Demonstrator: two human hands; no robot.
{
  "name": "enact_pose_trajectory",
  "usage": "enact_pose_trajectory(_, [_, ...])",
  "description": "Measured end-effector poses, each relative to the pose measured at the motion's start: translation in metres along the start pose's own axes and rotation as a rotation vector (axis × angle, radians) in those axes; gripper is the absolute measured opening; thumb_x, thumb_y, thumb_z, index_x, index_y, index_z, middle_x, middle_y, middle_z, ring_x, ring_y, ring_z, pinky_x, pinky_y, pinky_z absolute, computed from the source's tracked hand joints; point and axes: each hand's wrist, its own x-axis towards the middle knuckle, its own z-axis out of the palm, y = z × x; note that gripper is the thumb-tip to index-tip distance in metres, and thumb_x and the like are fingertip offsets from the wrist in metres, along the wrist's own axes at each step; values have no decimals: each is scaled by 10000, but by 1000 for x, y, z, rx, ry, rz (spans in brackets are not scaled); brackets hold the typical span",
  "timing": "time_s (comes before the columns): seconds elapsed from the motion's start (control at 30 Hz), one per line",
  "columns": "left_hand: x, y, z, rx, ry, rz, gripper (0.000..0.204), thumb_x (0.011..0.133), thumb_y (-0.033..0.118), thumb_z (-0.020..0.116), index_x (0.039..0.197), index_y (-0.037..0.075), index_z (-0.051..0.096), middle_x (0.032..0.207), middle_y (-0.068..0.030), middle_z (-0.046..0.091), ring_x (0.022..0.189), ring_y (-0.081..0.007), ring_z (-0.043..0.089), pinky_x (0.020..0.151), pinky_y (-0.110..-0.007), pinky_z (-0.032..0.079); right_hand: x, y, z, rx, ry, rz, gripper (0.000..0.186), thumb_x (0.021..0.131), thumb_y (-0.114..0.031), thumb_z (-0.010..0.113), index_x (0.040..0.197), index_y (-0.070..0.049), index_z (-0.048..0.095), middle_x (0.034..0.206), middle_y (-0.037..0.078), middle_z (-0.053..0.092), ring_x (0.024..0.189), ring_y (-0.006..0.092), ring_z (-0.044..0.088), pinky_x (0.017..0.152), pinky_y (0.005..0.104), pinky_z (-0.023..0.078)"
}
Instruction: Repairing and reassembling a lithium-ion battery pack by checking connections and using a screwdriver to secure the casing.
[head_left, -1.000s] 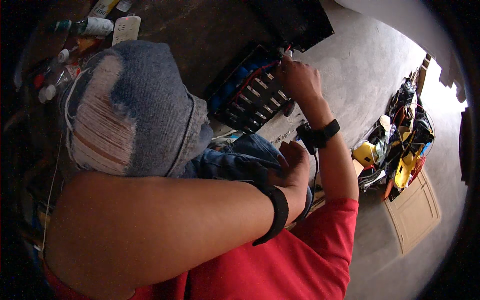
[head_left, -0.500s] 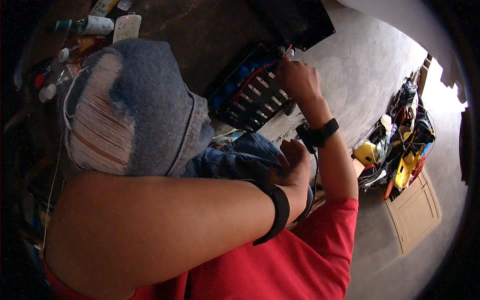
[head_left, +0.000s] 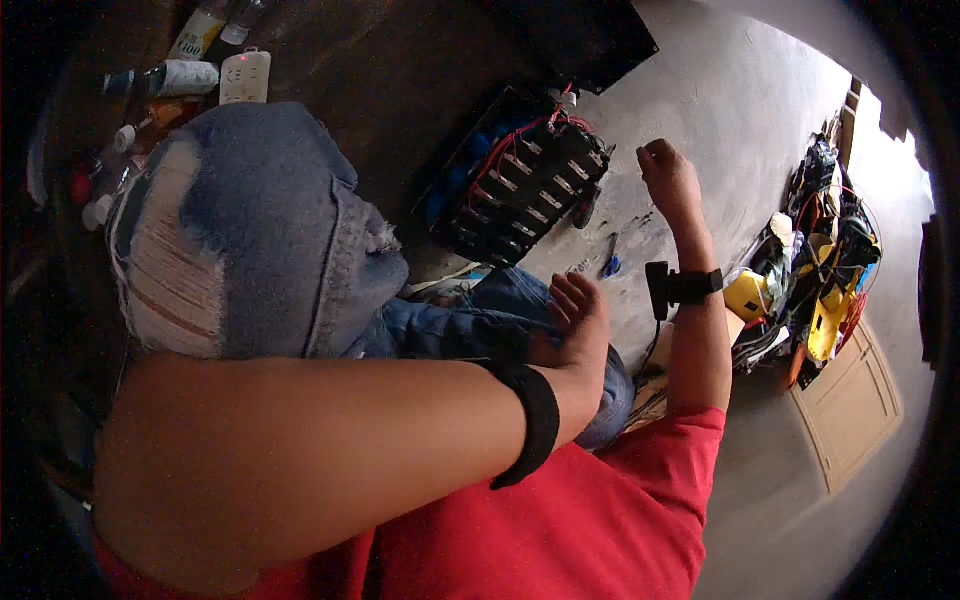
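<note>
A battery-like pack (head_left: 535, 190) in a black frame lies tilted on the floor, with rows of silvery metal tabs on top and blue cylinders along its left side. Red wires (head_left: 500, 150) run over it to a small white connector (head_left: 569, 99) at its far end. My right hand (head_left: 672, 182) hovers to the right of the pack, apart from it; its fingers are curled in and I see nothing in them. My left hand (head_left: 580, 325) is near my bent knee, fingers partly spread and holding nothing.
A black box-like panel (head_left: 600, 45) stands beyond the pack. A blue item (head_left: 611, 266) lies on the floor. Bottles (head_left: 185, 78) and a white power strip (head_left: 245, 77) are at far left. Tangled wires and yellow parts (head_left: 825, 320) are heaped at right, near a beige panel (head_left: 850, 410).
My right hand has let go of the white connector and moved right, away from the pack. The left hand has barely shifted. The blue item on the floor now shows.
</note>
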Motion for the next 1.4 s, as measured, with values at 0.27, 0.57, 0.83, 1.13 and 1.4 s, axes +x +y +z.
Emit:
enact_pose_trajectory(0.27, [-21, -3, 25, -80, 5, 223, 395, 897, 155, 503, 1266, 50, 598, 1226, -162, 613, 1113, -354, 574, 965, -553, 410, -25, 96, 125, -113, -303, 125, 341, 845, -336, 632, 1044, -59, 634, 1039, 196, 672, 1016, 373, 630, 875, 462, 504])
enact_pose_trajectory(0.57, [-45, 4, 33, -200, 85, 157, 342, 930, 201, 470, 1182, 54, 648, 1134, -119, 644, 1079, -298, 574, 977, -499, 387, -36, 101, 191, 29, -130, 258, 387, 828, -314, 656, 1066, -32, 538, 1116, 215, 586, 1027, 403, 599, 860, 485, 493])
enact_pose_trajectory(0.83, [-43, 10, 30, -276, 213, 116, 328, 921, 199, 474, 1146, 49, 660, 1091, -113, 650, 1036, -289, 586, 957, -499, 395, -53, 101, 203, 178, 3, 243, 421, 796, -225, 663, 1073, -12, 427, 1061, 268, 605, 997, 448, 599, 828, 467, 497])
enact_pose_trajectory(1.13, [-35, 14, 22, -190, 120, 152, 362, 924, 181, 458, 1196, 29, 642, 1175, -168, 630, 1107, -353, 565, 966, -545, 393, -74, 65, 34, 950, 158, 59, 295, 915, -118, 575, 1204, -58, 570, 947, 56, 642, 743, 103, 571, 652, 250, 467])
enact_pose_trajectory(1.4, [-31, 7, 9, -91, 71, 205, 373, 897, 125, 469, 1218, 14, 621, 1178, -141, 635, 1061, -331, 591, 939, -543, 421, -111, -54, -89, 310, 210, -592, 248, 842, -17, 639, 1088, -5, 611, 1029, 85, 640, 868, 148, 630, 745, 273, 508])
